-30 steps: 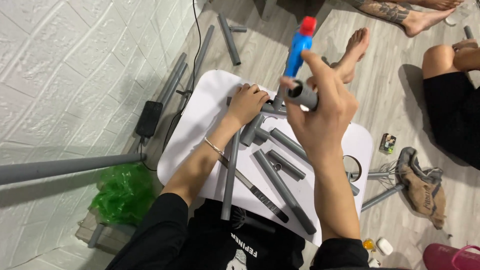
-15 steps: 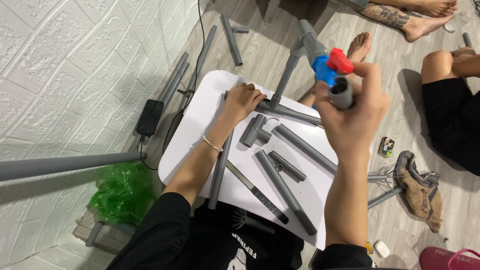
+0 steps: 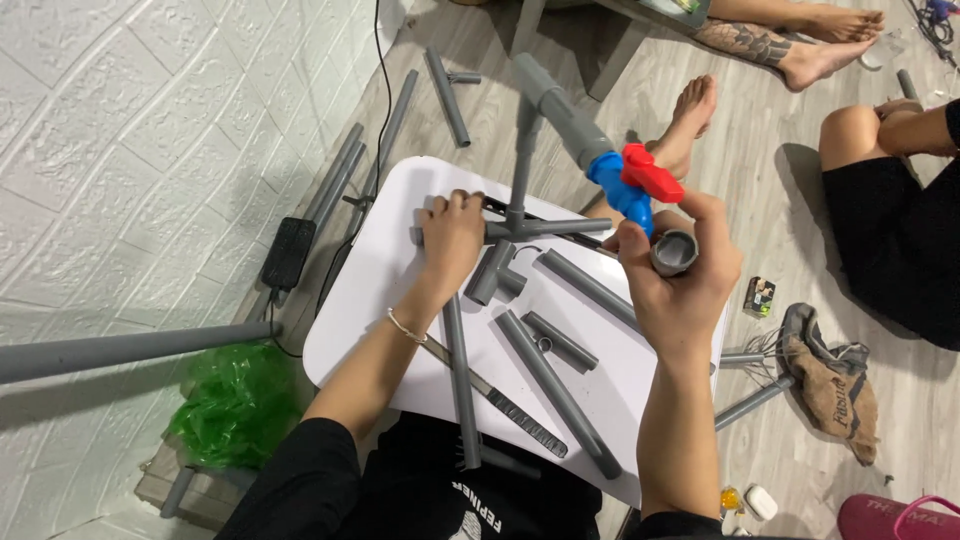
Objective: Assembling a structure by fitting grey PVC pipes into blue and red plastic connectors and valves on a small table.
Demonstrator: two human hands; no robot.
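Two hands of mine were busy over the small white table (image 3: 350, 300). My right hand (image 3: 675, 275) was raised above its right edge, fingers curled tight around a blue valve (image 3: 625, 195) with a red handle (image 3: 652, 172); a short grey socket (image 3: 674, 252) sat against my thumb, open end facing up. From the valve's far end a grey pipe with a coupling (image 3: 560, 110) slanted up and away to the left, off the table.

My left hand (image 3: 452, 235) lay knuckles up on the far part of the tabletop, fingers bent and pressed together over a grey pipe assembly (image 3: 545, 228) that lay crosswise with one branch standing upright from it. I could not tell whether the fingertips closed fully around the pipe, since they were tucked under.

Several loose grey pipes (image 3: 555, 390) lay on the white surface between my arms, along with a grey tee fitting (image 3: 492, 272) just beside my left hand and a long flat saw blade (image 3: 500, 405) near the close edge.

On the wooden floor to the left were more long pipes (image 3: 340, 180), a black power adapter (image 3: 289, 252) and a crumpled green plastic bag (image 3: 238, 405). To the right lay a brown cloth bag (image 3: 830, 375). Other people's bare legs and feet (image 3: 800, 45) showed at the top.
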